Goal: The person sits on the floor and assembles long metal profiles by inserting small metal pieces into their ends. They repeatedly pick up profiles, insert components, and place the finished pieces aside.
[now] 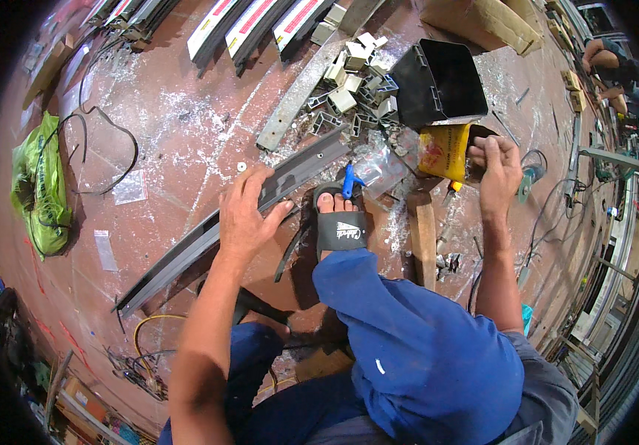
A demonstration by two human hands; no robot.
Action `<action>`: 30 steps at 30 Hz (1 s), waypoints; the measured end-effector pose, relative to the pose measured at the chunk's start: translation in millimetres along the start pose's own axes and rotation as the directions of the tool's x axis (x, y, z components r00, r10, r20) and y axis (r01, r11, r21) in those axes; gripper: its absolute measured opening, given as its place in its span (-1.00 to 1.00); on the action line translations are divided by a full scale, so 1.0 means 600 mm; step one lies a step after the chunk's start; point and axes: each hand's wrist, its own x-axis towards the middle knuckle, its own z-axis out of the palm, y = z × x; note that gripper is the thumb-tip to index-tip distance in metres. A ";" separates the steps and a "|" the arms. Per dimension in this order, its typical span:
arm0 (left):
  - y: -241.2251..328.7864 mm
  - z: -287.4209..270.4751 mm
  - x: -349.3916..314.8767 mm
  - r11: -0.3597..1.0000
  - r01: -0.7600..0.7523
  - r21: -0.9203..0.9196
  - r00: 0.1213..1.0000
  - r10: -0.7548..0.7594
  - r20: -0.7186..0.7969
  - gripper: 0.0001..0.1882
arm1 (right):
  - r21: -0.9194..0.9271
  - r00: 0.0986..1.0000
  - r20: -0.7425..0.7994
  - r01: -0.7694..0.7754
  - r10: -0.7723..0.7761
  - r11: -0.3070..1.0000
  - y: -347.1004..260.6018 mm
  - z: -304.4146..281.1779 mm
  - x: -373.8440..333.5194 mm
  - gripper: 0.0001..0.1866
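My left hand (247, 211) is closed over a long grey metal profile (186, 258), thumb on one side and fingers on the other. The profile slants from the lower left up toward the middle. My right hand (499, 174) has its curled fingers at the dark mouth of a yellow container (442, 150); whether anything is between the fingertips is hidden. Near my sandalled foot (340, 222) lies a blue tool (349, 182), beside a clear plastic bag (383, 167).
Behind are a pile of cut metal pieces (356, 74), an open black box (417, 85) and a cardboard box (482, 22). A wooden block (422, 241) lies right of my foot, a green bag (41, 189) far left. Another person (616, 70) works at the right.
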 end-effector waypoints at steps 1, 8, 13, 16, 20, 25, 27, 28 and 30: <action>0.007 0.004 0.005 0.999 -0.023 -0.036 0.999 0.022 -0.039 -0.39 | -0.027 0.996 0.071 0.051 -0.049 0.998 -0.010 0.012 -0.025 -0.83; 0.021 0.022 0.012 0.977 -0.093 -0.189 0.995 0.083 -0.062 -0.66 | 0.073 0.490 0.744 -0.735 0.455 0.674 -0.042 0.237 -0.215 -0.79; 0.011 0.026 0.007 0.974 0.003 -0.228 0.999 0.005 0.033 -0.77 | -0.052 0.416 0.773 -0.712 0.480 0.701 -0.002 0.310 -0.247 -0.70; 0.007 0.029 0.005 0.969 0.041 -0.244 0.997 -0.025 0.068 -0.80 | -0.046 0.393 0.772 -0.750 0.500 0.660 0.009 0.311 -0.251 -0.70; 0.011 0.028 0.005 0.959 0.080 -0.271 0.993 -0.054 0.101 -0.83 | -0.085 0.323 0.764 -0.808 0.559 0.583 0.002 0.305 -0.249 -0.70; 0.007 0.030 0.007 0.954 0.070 -0.291 0.996 -0.053 0.068 -0.88 | -0.011 0.196 0.849 -0.921 0.490 0.388 -0.016 0.292 -0.232 -0.67; 0.004 0.034 0.006 0.958 0.066 -0.278 0.997 -0.052 0.060 -0.89 | -0.031 0.246 0.837 -0.870 0.488 0.491 -0.028 0.273 -0.220 -0.67; 0.004 0.035 0.005 0.962 0.068 -0.263 0.997 -0.053 0.063 -0.90 | -0.066 0.318 0.810 -0.786 0.493 0.614 -0.028 0.259 -0.214 -0.68; 0.007 0.035 0.005 0.962 0.081 -0.262 0.996 -0.068 0.060 -0.90 | -0.158 0.483 0.771 -0.487 0.415 0.859 0.014 0.228 -0.197 -0.74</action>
